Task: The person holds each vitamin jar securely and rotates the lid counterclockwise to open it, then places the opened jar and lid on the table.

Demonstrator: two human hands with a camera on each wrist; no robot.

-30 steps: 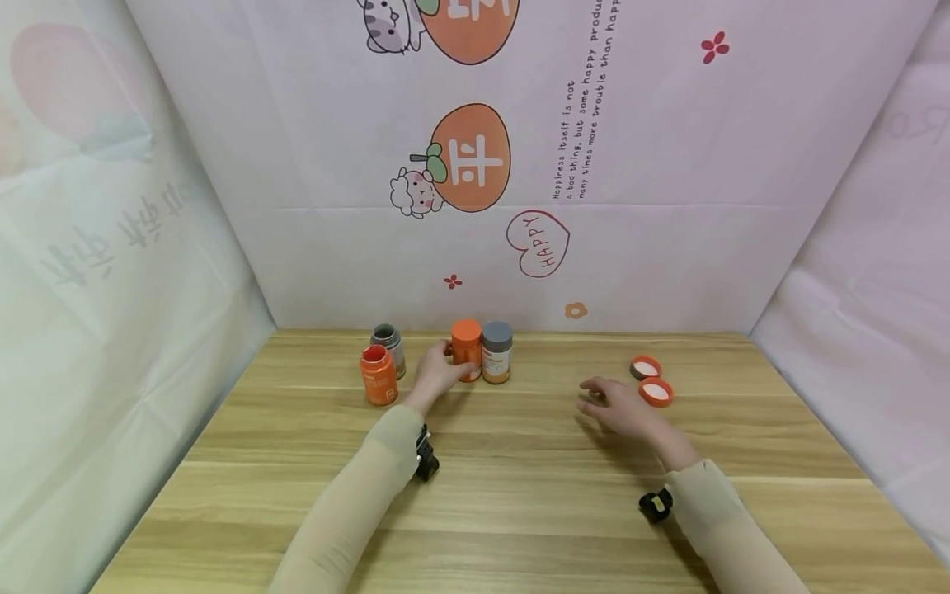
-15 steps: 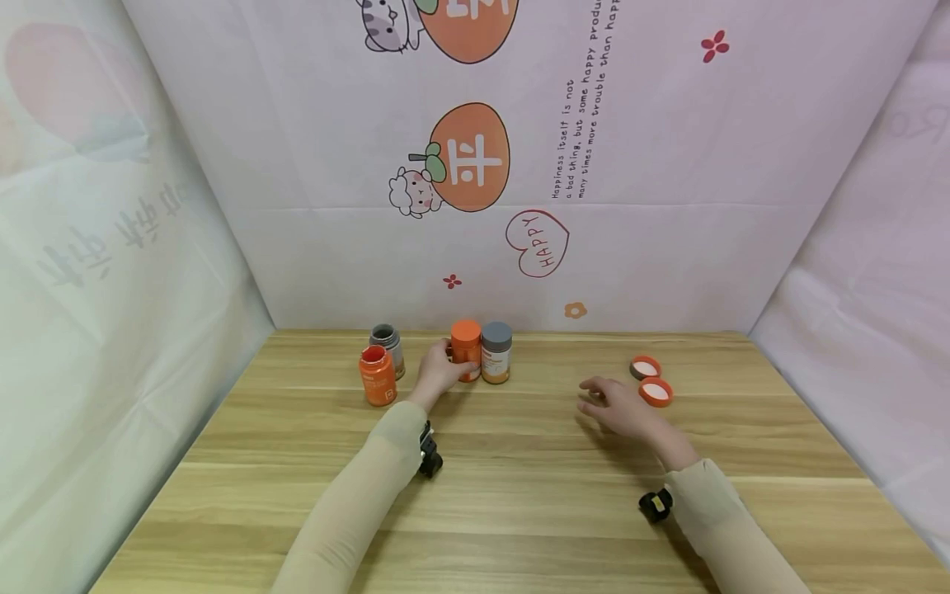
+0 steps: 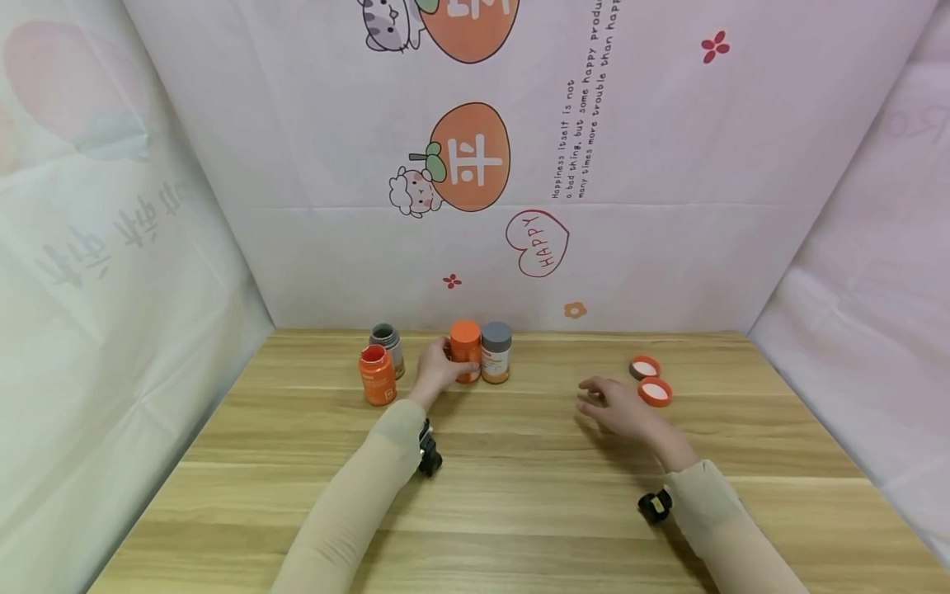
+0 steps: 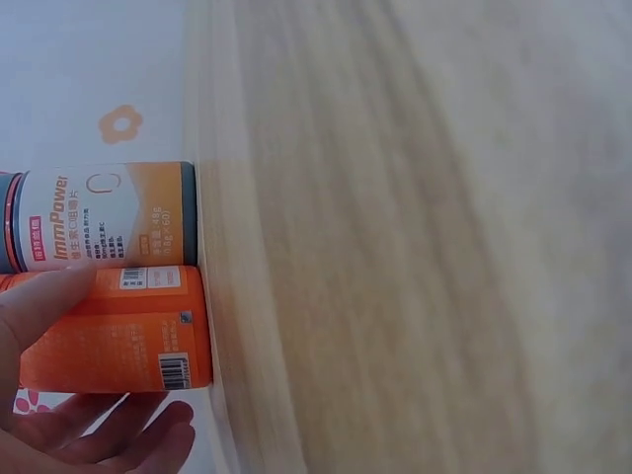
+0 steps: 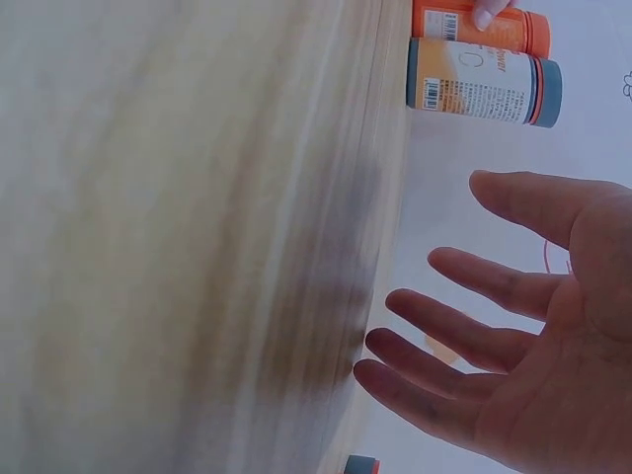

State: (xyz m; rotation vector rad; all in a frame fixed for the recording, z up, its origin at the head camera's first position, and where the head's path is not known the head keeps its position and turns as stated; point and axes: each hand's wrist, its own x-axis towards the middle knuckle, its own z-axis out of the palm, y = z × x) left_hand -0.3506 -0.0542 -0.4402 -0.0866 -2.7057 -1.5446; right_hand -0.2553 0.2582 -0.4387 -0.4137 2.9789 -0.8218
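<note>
My left hand [image 3: 436,369] holds a capped orange supplement bottle [image 3: 465,346], thumb across its front and fingers curled round the far side. In the left wrist view the orange bottle [image 4: 109,331] stands on the tabletop, right beside a white-and-orange bottle [image 4: 109,217] with a grey cap. My right hand [image 3: 619,406] hovers low over the table to the right, with nothing in it. Its fingers [image 5: 474,286] are spread and relaxed in the right wrist view. Just past that hand lie two upturned lids, a grey-and-orange one [image 3: 645,368] and an orange one [image 3: 656,392].
To the left stand two uncapped bottles, an orange one [image 3: 378,375] in front and a grey-necked one [image 3: 387,340] behind it. A printed white cloth [image 3: 638,165] hangs along the back edge of the wooden table [image 3: 534,511], with more cloth at both sides.
Almost nothing differs. My left hand stays on the orange bottle, its wrist shifted very slightly since a second ago, and my right hand keeps its place.
</note>
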